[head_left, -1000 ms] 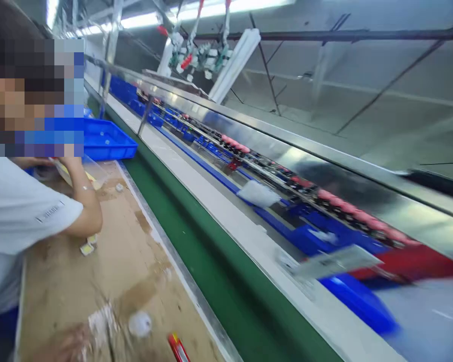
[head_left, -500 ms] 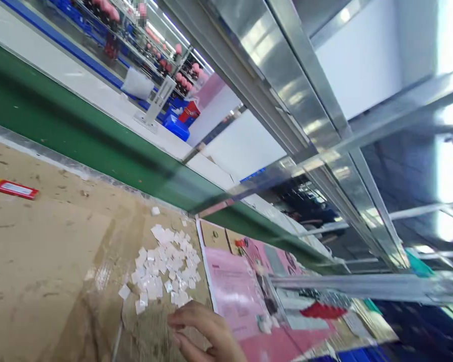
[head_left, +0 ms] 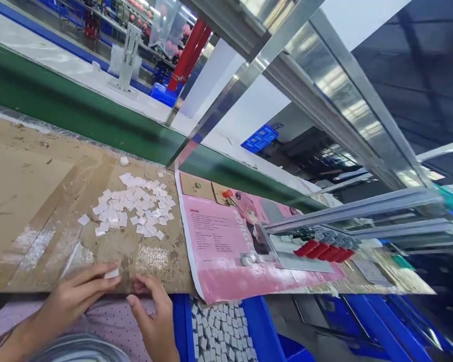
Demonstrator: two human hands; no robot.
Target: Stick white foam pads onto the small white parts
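Observation:
My left hand (head_left: pixel 73 297) lies at the near edge of the cardboard-covered bench (head_left: pixel 33 201), its fingertips pinched on a small white square piece (head_left: pixel 111 274). My right hand (head_left: pixel 155 314) is just to its right. Its forefinger rests on the bench edge, its thumb is apart from it, and nothing shows in it. A loose pile of white square pieces (head_left: pixel 134 203) lies on the cardboard beyond both hands. Below the bench edge, a blue bin (head_left: pixel 262 329) holds several more white squares (head_left: pixel 221 332).
A pink printed sheet (head_left: pixel 219 241) lies right of the pile, with a row of red parts (head_left: pixel 324 250) on a metal fixture past it. A green conveyor belt (head_left: pixel 79 113) runs behind the bench. Slanted metal frame bars (head_left: pixel 230 98) rise above it. Blue crates (head_left: pixel 260 138) stand farther back.
The view has swung right and down, away from the co-worker on the left. My left hand has come into view holding a white piece; my right hand has moved left beside it.

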